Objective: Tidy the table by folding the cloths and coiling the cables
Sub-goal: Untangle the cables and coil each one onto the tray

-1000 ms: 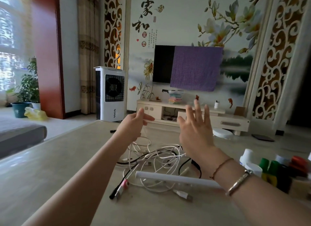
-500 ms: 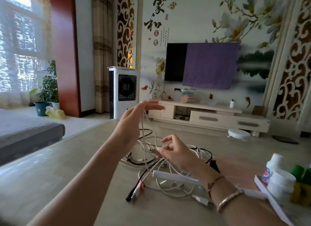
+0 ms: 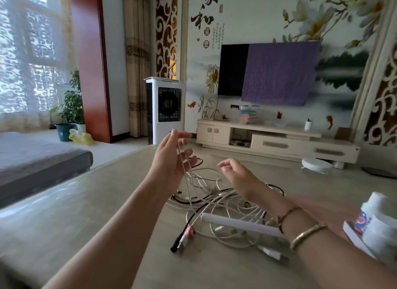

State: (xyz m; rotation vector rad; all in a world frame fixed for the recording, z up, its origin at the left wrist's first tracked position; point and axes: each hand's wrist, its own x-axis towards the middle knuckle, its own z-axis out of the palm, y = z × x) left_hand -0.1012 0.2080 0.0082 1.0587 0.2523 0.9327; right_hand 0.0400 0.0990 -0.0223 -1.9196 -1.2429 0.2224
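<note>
A tangle of white and black cables point(image 3: 217, 199) lies in the middle of the beige table point(image 3: 64, 220). My left hand point(image 3: 171, 159) is raised above the tangle's left side, palm turned inward, with loops of a thin white cable point(image 3: 186, 181) hanging from its fingers down into the pile. My right hand point(image 3: 238, 177) hovers over the tangle's right part, fingers loosely curled; whether it pinches a strand I cannot tell. A white bar point(image 3: 240, 223) lies across the pile. Cable plugs point(image 3: 182, 241) stick out at the front. No cloth shows on the table.
White jars and a book point(image 3: 373, 226) stand at the table's right edge. A grey sofa point(image 3: 38, 162) is left of the table. Beyond it stand a white air cooler point(image 3: 165, 112) and a TV cabinet point(image 3: 277, 140).
My left hand has risen a little with the white cable looped over it. My right hand, spread high a second ago, dropped to the tangle and now sits curled above it.
</note>
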